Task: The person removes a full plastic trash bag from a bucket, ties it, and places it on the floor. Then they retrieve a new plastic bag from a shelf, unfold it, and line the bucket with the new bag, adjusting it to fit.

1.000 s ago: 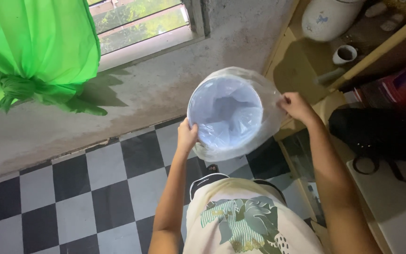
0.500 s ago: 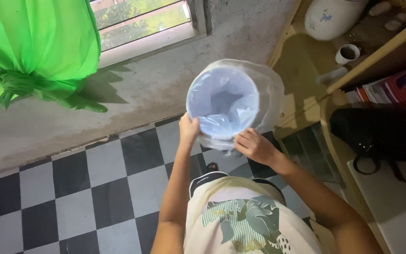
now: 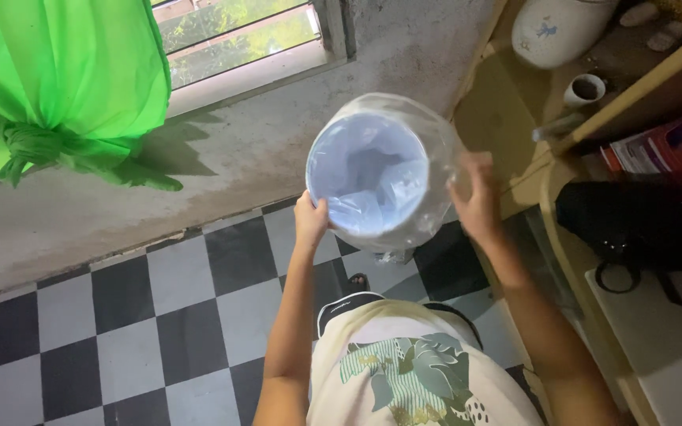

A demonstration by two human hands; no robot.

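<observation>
A round bin [image 3: 369,177] lined with a clear plastic bag [image 3: 436,158] sits at centre frame above the checkered floor [image 3: 144,315]. A green curtain [image 3: 57,79] hangs upper left; a wooden shelf [image 3: 633,79] with a small cup [image 3: 583,89] and a black bag [image 3: 641,221] crowd the right. The left hand [image 3: 310,220] grips the bin's near rim. The right hand [image 3: 479,201], half a second ago at the lower edge, now presses the bag on the bin's right side.

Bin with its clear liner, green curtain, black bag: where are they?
Bin [image 3: 369,170]: head view, liner inside.
Green curtain [image 3: 65,71]: head view, bunched cloth.
Black bag [image 3: 641,221]: head view, top.
</observation>
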